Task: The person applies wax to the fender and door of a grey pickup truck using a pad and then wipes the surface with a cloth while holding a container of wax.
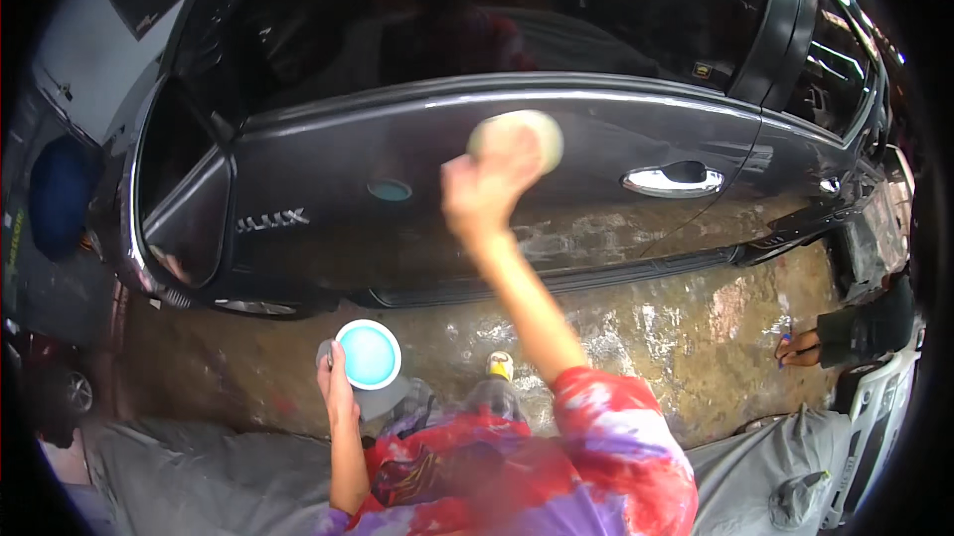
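My right hand [481, 197], blurred, presses a round pale-yellow applicator pad [552, 139] to the dark grey door [417, 238] of a vehicle, just below the window trim. Its fingers lie over the pad. Lower down, my left hand [338, 391] grips a round white-rimmed tub [396, 357] by its left side. Light-blue paste or liquid fills much of the tub. A grey disc-like thing shows behind the tub; I cannot tell whether it is a lid. The tub's reflection appears on the glossy door panel.
A chrome door handle [674, 180] is right of the pad, and a side mirror [182, 186] projects at left. Below the door runs a black side step [551, 283]. Grey covers [201, 469] drape behind me. At far right stands another person [857, 335] near a white vehicle [879, 417].
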Demonstrator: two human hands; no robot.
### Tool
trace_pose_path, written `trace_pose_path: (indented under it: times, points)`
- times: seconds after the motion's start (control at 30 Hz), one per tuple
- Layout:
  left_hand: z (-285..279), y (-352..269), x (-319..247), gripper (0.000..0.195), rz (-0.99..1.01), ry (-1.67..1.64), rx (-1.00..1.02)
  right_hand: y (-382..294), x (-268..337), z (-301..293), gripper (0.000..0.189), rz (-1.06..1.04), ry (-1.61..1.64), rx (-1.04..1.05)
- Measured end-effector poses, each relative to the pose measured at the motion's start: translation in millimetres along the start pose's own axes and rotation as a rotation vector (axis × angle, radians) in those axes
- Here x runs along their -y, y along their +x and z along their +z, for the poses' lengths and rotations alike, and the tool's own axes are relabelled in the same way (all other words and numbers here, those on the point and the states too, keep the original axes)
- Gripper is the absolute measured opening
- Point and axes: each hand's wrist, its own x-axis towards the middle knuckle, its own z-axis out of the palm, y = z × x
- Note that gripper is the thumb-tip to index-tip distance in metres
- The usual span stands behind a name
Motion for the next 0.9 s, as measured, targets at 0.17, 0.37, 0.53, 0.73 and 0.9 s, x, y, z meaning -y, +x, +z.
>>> trace_pose_path:
  times: [0.17, 0.37, 0.53, 0.73, 0.9]
  points:
    - [33, 0, 9, 0.058, -0.062, 0.115, 0.027, -68, 42, 28, 0.088, -0.376, 0.276, 0.552]
    - [16, 9, 34, 0.066, -0.168, 0.063, 0.071, 95, -156, -92, 0.081, 0.282, -0.098, -0.079]
    - [-24, 41, 79, 0.076, -0.196, -0.033, -0.008, 81, -99, -45, 0.07, 0.263, -0.178, -0.265]
    - [-47, 66, 105, 0.074, -0.181, -0.128, -0.147, -79, 128, 107, 0.077, -0.294, 0.39, 0.812]
    - [-82, 38, 119, 0.064, -0.224, -0.244, -0.482, -60, 286, 187, 0.082, -0.883, 0.51, 0.683]
